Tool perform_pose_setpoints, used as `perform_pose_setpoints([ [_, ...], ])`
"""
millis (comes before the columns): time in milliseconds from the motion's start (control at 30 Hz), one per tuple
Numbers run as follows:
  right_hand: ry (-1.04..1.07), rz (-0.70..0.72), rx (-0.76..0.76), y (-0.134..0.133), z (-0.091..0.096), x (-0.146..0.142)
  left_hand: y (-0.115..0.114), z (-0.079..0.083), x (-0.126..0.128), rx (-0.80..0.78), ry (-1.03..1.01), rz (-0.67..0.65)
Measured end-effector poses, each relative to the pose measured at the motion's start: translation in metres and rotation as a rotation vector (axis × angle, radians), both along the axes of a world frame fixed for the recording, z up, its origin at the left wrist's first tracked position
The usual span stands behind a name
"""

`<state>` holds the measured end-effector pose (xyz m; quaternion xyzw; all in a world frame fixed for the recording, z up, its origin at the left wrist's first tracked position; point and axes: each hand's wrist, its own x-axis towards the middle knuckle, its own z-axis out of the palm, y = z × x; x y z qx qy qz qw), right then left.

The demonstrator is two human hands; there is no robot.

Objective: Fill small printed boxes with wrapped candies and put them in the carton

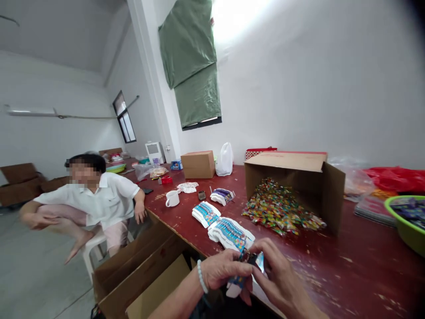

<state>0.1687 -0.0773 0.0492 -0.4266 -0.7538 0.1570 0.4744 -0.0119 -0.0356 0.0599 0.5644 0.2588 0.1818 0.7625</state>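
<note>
Fingers [244, 268] of the left hand [223, 269] and right hand [282, 277] pinch a small blue packet [236, 280] between them, at the near edge of the worktop [345, 266]. Just beyond lie blue-and-white packets [229, 231] in rows; farther right, wrapped sweets [279, 208] spill from a cardboard box [288, 158]. Leftward, a person [108, 195] sits beside the worktop.

Overexposed glare at top centre bleaches the wall [318, 79] beside the green cover [195, 95]. Ceiling [59, 31] dim grey; interior of the large box [285, 158] shaded. Wide-angle distortion tilts the pillar [154, 79]. Upper right corner blacked out. Pixelation masks the seated person's [99, 201] head.
</note>
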Motion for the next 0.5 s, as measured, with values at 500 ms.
perform_pose_setpoints([
  [500,0.009,-0.100,-0.037,-0.006,-0.030,-0.015,-0.009,-0.020,0.002,-0.124,0.122,0.055],
])
